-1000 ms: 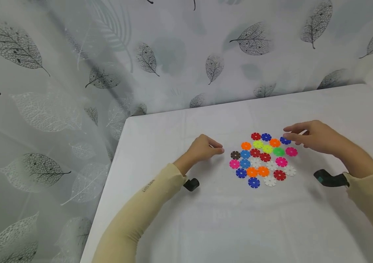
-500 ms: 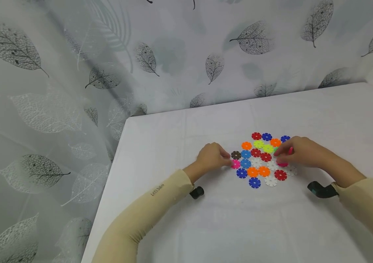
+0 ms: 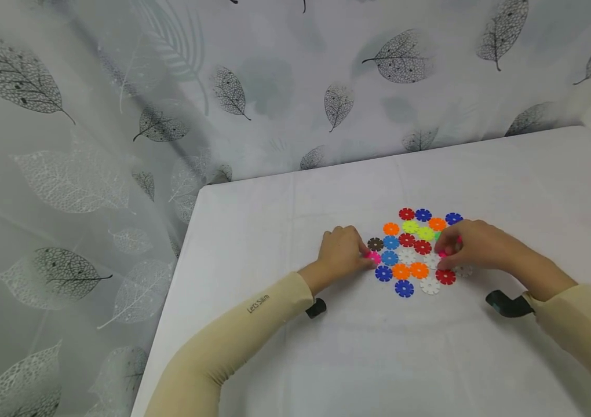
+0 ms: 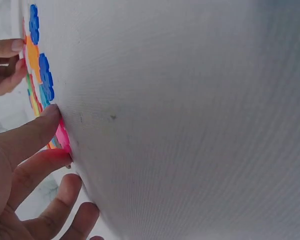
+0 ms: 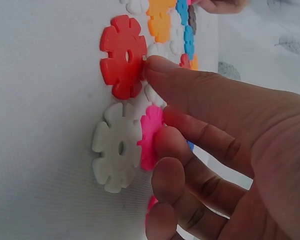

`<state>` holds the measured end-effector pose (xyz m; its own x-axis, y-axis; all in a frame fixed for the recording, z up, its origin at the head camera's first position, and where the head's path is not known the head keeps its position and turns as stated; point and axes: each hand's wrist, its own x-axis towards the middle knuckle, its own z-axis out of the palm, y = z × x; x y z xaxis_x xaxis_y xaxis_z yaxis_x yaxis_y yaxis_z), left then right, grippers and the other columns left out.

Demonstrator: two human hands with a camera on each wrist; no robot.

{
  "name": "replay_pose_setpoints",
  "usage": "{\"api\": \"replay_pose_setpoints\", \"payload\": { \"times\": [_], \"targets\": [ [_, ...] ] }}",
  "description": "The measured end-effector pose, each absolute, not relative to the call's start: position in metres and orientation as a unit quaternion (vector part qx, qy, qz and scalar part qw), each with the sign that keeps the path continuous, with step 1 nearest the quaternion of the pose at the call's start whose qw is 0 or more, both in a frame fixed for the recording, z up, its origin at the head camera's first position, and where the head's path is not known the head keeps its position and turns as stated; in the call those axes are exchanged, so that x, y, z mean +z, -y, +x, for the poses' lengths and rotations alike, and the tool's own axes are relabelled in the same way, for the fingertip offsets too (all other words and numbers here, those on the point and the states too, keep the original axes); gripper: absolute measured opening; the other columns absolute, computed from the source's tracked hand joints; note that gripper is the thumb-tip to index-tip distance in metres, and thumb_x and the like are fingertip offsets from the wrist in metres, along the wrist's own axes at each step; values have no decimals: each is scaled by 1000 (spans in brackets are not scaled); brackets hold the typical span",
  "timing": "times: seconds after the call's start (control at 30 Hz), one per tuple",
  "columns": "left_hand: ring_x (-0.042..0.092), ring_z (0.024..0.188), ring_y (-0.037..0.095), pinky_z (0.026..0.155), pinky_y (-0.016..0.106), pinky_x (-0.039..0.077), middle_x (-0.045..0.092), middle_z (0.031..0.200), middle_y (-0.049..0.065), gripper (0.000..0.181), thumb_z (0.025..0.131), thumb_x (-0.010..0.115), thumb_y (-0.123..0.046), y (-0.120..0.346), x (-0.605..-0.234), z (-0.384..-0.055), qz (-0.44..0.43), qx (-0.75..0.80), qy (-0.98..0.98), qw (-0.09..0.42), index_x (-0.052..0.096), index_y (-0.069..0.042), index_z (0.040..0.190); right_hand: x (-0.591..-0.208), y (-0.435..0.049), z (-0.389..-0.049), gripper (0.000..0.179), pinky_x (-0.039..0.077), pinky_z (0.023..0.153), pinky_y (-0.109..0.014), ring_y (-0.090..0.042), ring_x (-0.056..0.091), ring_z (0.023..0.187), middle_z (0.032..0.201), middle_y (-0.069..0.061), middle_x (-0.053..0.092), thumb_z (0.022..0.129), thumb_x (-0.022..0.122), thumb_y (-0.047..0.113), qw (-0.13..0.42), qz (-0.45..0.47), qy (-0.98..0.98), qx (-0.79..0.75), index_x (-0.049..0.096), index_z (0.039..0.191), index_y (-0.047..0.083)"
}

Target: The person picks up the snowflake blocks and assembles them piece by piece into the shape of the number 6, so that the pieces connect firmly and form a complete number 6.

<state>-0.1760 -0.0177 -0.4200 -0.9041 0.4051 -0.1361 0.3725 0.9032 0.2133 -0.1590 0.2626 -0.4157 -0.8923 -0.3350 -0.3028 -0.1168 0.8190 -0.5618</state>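
Notched plastic snowflake discs in many colours lie flat in a cluster on the white table. My left hand (image 3: pixel 341 253) is at the cluster's left edge, thumb and index finger on opposite edges of a pink snowflake disc (image 4: pixel 63 136). Over the right side, my right hand (image 3: pixel 475 243) has its thumb beside a red disc (image 5: pixel 121 57). The right index and middle fingertips touch another pink snowflake disc (image 5: pixel 151 137), which overlaps a white disc (image 5: pixel 110 162). The right hand partly covers a green disc and one more pink disc.
A brown disc (image 3: pixel 375 244) and two light-blue discs sit by the left hand. Blue discs (image 3: pixel 404 288) mark the front and back of the cluster. A black wrist camera (image 3: pixel 508 304) juts from the right sleeve. Behind the table (image 3: pixel 358 359) hangs a leaf-patterned curtain (image 3: pixel 285 87).
My left hand has moved right from beside the cluster to the pink disc. My right hand has come down from above the back-right discs onto the other pink disc. The discs lie as before.
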Motion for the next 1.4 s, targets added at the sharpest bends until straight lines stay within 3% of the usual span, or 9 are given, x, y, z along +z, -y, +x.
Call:
{"api": "replay_pose_setpoints", "payload": {
  "times": [0.37, 0.5, 0.7, 0.9, 0.97, 1.2, 1.4],
  "targets": [
    [55, 93, 11, 76, 27, 38, 69, 101, -11, 28, 82, 85, -41, 20, -419, -177, 210, 132, -963, 101, 81, -28, 106, -417, -258, -156, 39, 53, 62, -33, -23, 56, 82, 84, -1, 61, 75, 91, 33, 195, -121, -932, -281, 74, 101, 10],
    [57, 90, 8, 79, 27, 38, 71, 95, -15, 24, 83, 85, -35, 23, -418, -176, 211, 170, -957, 100, 79, -25, 104, -418, -256, -155, 39, 53, 61, -33, -23, 55, 81, 83, -2, 60, 74, 92, 31, 194, -121, -931, -284, 72, 100, 10],
    [58, 74, 5, 74, 24, 44, 65, 78, -14, 7, 89, 80, -24, 32, -418, -178, 203, 262, -936, 119, 77, -20, 95, -419, -252, -153, 40, 53, 60, -32, -21, 55, 78, 83, -2, 59, 72, 93, 29, 176, -129, -932, -290, 67, 96, 11],
    [63, 74, 11, 64, 25, 51, 69, 79, -8, 6, 90, 79, -19, 44, -414, -180, 162, 378, -897, 162, 75, -15, 93, -416, -247, -151, 35, 53, 58, -32, -20, 56, 75, 80, 0, 60, 76, 90, 27, 163, -142, -927, -305, 68, 98, 12],
    [65, 76, 11, 65, 29, 52, 71, 81, -8, 7, 91, 78, -19, 47, -411, -179, 140, 418, -879, 181, 74, -15, 95, -413, -244, -150, 32, 53, 58, -32, -19, 57, 76, 82, 1, 62, 78, 89, 26, 160, -148, -925, -313, 70, 100, 11],
    [73, 85, 14, 92, 43, 50, 77, 84, 0, 19, 95, 73, -18, 54, -399, -172, 103, 536, -806, 229, 76, -11, 113, -403, -229, -148, 24, 55, 63, -28, -17, 64, 81, 88, 4, 69, 84, 85, 23, 128, -164, -915, -345, 73, 102, 12],
    [74, 88, 15, 94, 54, 51, 77, 87, 4, 25, 95, 74, -19, 56, -394, -166, 92, 587, -764, 250, 76, -10, 118, -394, -212, -145, 20, 56, 69, -27, -17, 67, 80, 88, 4, 72, 87, 83, 22, 61, -171, -906, -381, 71, 101, 13]
  ]
}}
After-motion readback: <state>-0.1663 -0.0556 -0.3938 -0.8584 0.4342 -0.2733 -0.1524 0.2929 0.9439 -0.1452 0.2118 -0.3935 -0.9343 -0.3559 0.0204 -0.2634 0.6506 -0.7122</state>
